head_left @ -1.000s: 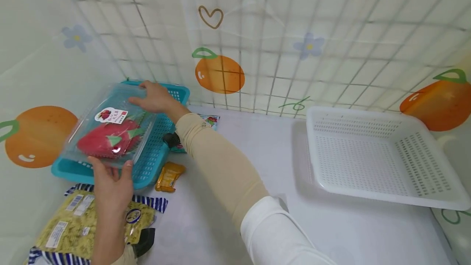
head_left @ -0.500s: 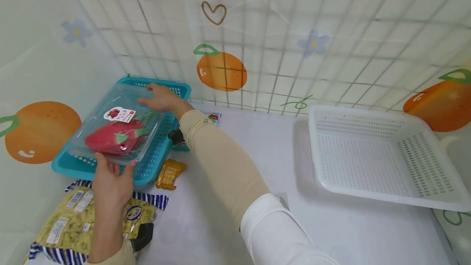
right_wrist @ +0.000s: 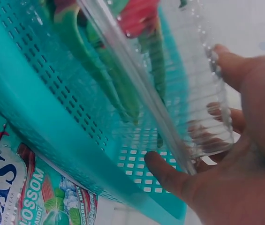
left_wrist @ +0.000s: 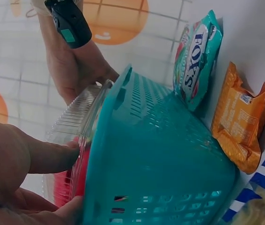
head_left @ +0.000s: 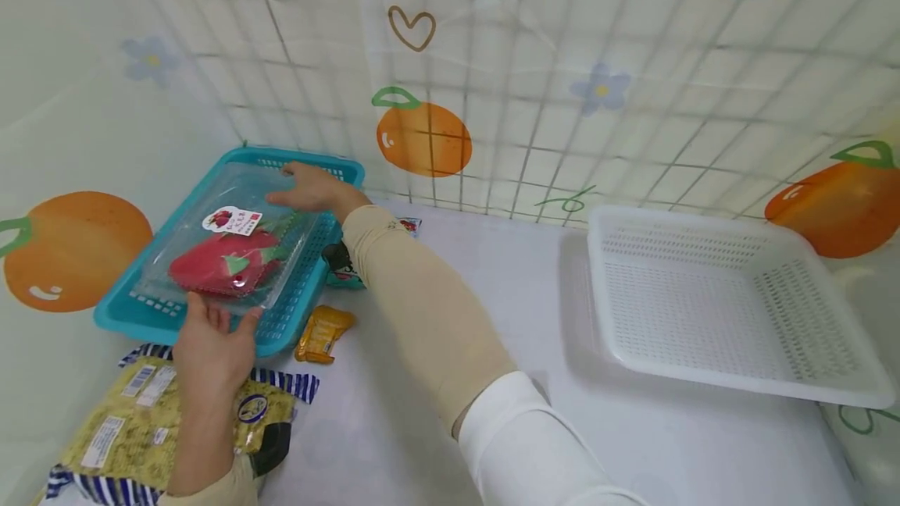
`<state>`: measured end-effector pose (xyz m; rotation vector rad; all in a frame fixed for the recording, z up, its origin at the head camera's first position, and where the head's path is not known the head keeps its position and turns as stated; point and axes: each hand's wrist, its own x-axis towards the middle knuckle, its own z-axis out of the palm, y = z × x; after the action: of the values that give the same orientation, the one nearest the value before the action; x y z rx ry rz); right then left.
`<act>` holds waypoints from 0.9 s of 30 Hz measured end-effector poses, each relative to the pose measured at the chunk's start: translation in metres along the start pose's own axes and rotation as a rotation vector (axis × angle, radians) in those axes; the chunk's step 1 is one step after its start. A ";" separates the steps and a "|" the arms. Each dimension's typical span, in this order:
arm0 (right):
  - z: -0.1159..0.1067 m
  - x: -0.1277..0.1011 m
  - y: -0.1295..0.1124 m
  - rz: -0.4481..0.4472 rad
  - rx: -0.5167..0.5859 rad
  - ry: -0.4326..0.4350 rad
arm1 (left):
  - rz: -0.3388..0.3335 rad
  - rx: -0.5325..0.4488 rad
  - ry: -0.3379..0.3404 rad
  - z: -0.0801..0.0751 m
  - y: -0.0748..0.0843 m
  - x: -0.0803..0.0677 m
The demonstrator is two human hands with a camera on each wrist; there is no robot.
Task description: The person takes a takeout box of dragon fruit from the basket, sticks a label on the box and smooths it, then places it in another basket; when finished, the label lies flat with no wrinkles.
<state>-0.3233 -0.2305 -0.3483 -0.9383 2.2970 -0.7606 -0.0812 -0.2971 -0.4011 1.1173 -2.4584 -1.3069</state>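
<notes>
Your left hand [head_left: 211,346] pinches the near end of the clear clamshell box [head_left: 228,244] holding a red dragon fruit [head_left: 221,272], thumb on the lid and fingers under the rim. Your right hand [head_left: 312,187] cups the far end, fingers curled round its ribbed wall. The box sits between your two grips, inside the teal basket [head_left: 309,272], low against its floor.

The thin plastic will likely flex and pop open if you squeeze the lid, and it looks slick. The fruit makes it bottom-heavy, so keep each grip on the stiffer ribbed rim at the ends and hold it level.

Just beyond the basket wall, right of your left grip, lie an orange snack packet [head_left: 322,334] and a candy bag [left_wrist: 197,58] on the tabletop [head_left: 492,295].
</notes>
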 end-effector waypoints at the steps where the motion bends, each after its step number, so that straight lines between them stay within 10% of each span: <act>1: 0.000 0.000 0.001 -0.002 -0.005 -0.002 | 0.000 0.009 -0.001 0.000 0.000 0.000; 27: 0.005 0.002 0.003 0.120 -0.035 -0.093 | -0.007 0.116 0.021 0.007 0.002 0.003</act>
<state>-0.3230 -0.2316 -0.3545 -0.8248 2.2684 -0.6152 -0.0877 -0.2940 -0.4041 1.1595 -2.5459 -1.1620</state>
